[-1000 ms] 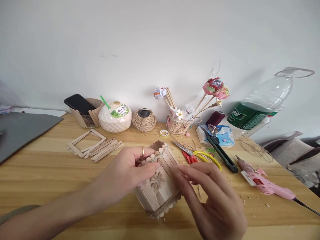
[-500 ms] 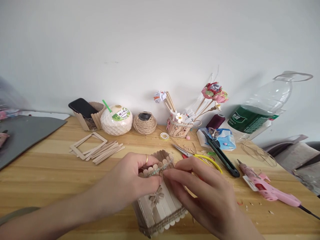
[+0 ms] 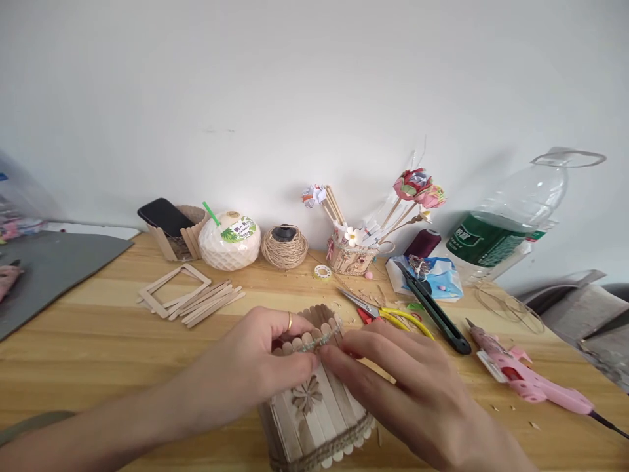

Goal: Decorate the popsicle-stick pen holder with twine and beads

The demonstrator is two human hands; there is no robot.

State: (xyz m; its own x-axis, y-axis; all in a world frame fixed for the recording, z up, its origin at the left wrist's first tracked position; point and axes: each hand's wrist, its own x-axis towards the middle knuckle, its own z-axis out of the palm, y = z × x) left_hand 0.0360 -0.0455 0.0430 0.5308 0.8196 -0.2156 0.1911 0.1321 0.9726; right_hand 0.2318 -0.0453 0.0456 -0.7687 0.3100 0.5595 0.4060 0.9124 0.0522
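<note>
Stick box (image 3: 339,403) sits nearside of the scissors (image 3: 374,310) | my left hand (image 3: 268,357) grips its rim | right hand (image 3: 417,387) fingertips against it, pinch hidden, can't tell | I'd brace firmly, press lightly

Tilted, twine-trimmed wooden box (image 3: 330,408)

Head-worn view, forward and down, close over hands (image 3: 268,360) (image 3: 415,383)

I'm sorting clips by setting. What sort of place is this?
Probably a craft table, perhaps at home: a pink glue gun, yellow-handled scissors and a pile of wooden sticks lie on it.
</note>
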